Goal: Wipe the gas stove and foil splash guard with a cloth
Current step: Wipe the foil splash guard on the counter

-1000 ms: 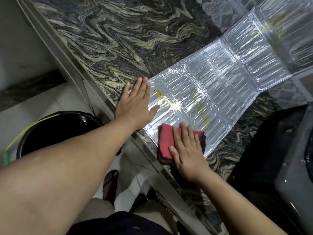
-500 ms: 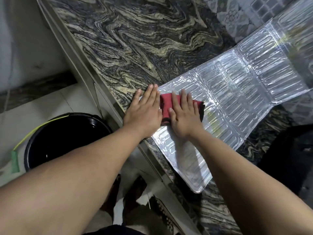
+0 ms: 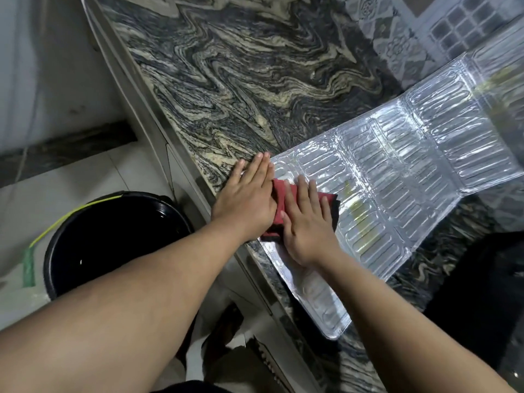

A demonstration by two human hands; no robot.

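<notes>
Two hands lie flat on the guard's (image 3: 397,177) near end. The left hand (image 3: 246,199) pins its corner at 9 o'clock, fingers straight, gripping nothing. The right hand (image 3: 306,225), just beside it, presses the red cloth (image 3: 279,197) under an open palm, not pinched. The guard lies flat on the counter (image 3: 241,80), its long axis running toward 2 o'clock, so the unwiped foil lies that way from the right hand, the nearer one.

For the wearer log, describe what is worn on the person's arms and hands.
Nothing is worn that shows. The left hand and right hand are bare, with no gloves, rings, watch or bracelets visible. Both forearms are uncovered as far as the picture's edge; no sleeve shows. Fingernails look short and unpainted.
</notes>
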